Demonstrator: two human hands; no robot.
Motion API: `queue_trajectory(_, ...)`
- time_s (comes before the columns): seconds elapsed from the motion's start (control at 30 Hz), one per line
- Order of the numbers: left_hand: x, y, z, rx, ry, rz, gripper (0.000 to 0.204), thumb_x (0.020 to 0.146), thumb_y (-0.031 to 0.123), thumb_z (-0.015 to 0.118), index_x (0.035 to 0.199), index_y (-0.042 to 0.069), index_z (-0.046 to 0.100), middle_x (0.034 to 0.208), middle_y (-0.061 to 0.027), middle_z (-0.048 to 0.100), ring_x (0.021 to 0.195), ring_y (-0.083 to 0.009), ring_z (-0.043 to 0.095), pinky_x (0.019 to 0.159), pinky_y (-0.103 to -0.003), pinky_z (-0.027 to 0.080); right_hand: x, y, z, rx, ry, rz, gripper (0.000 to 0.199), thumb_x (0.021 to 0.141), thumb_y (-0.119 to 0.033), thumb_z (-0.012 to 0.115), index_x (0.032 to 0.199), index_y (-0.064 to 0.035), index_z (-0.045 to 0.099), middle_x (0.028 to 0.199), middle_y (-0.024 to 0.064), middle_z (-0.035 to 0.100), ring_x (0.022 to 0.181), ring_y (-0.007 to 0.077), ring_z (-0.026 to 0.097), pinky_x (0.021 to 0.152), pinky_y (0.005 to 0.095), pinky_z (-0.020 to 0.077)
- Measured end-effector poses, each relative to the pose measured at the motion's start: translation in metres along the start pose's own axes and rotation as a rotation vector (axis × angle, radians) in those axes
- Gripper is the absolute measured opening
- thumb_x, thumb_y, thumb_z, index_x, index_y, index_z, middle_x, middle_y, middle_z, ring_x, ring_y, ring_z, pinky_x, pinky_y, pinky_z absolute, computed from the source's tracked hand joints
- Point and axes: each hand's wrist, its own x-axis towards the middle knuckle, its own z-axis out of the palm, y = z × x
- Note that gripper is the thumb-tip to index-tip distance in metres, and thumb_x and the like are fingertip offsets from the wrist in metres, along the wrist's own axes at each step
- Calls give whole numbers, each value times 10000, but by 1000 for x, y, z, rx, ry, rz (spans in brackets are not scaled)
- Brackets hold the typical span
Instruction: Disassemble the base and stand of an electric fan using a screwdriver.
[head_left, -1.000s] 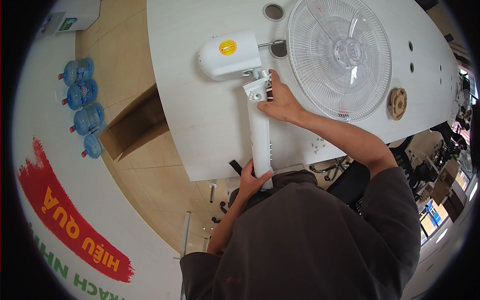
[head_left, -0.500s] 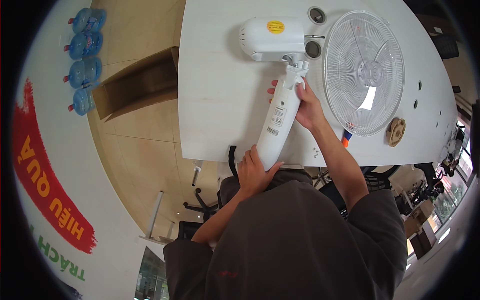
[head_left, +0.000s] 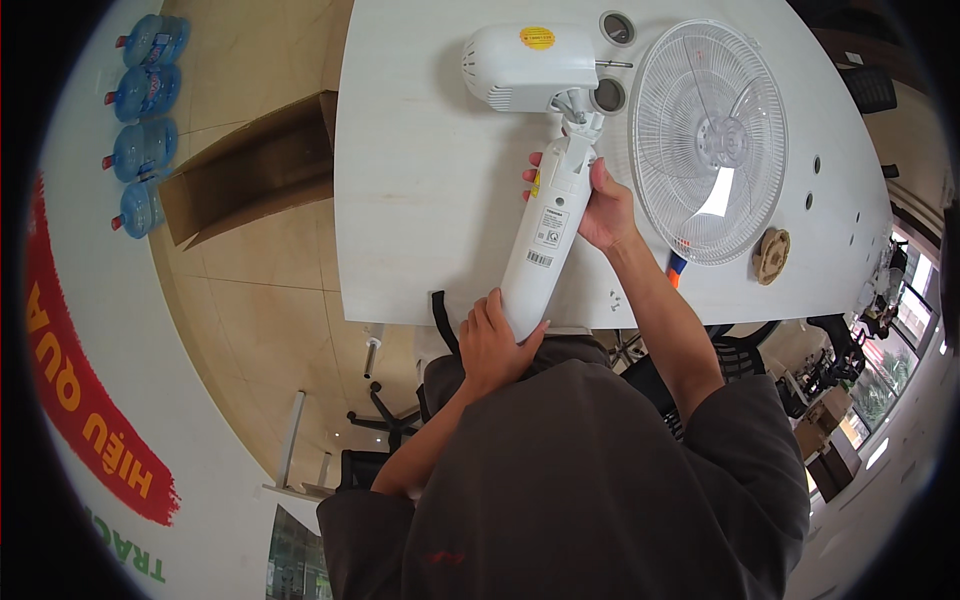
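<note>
A white fan body lies tilted over the near part of the table. Its upper end is a rounded motor housing [head_left: 530,72] with a yellow sticker and a thin metal shaft pointing right. Below the hinged neck, a long white column [head_left: 545,225] with labels runs down toward me. My right hand [head_left: 605,205] is wrapped around the column's upper part, thumb on the near side and fingertips showing beyond its left edge. Around the column's lower end, close to my body, my left hand [head_left: 493,343] is closed. Right of the housing lies a fan grille [head_left: 670,130] with clear blades inside.
On the white table [head_left: 410,220] are a round tan part [head_left: 771,256], several small screws [head_left: 615,300] and an orange-and-blue handle [head_left: 675,269] partly under the grille. An open cardboard box [head_left: 250,165] and several blue water bottles [head_left: 145,147] stand left of the table. Chairs are near me.
The whole view has shifted slightly. The column has turned a little, so a yellow sticker shows at its left edge, and its top sits closer to the neck. Both hands keep their hold.
</note>
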Motion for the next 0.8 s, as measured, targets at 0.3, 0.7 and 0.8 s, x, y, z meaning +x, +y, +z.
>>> queue_trajectory(0.3, 21, -25, -7, -764, -366, -88, 704, 807, 252, 752, 1352, -59, 435, 1204, -220, 619, 1067, -298, 641, 955, -386, 480, -11, -11, 30, -600, 241, -40, 714, 906, -214, 705, 1447, 30, 306, 1355, 199, 484, 1215, 263, 528, 1010, 407, 451)
queue_trajectory(0.7, 21, -37, 10, -860, -404, -70, 577, 822, 260, 760, 1238, -43, 498, 1047, -143, 660, 951, -204, 638, 863, -352, 507, -4, 2, 33, -883, 349, -144, 940, 669, -288, 905, 1372, 27, 367, 1167, 137, 525, 1045, 218, 565, 846, 360, 535)
queue_trajectory(0.8, 21, -38, 10, -848, -397, -99, 586, 814, 269, 769, 1236, -37, 502, 1048, -142, 659, 951, -211, 638, 862, -356, 508, -5, -5, 36, -1082, 367, -114, 861, 661, -235, 913, 1319, 9, 414, 1099, 101, 533, 1031, 203, 553, 880, 345, 517)
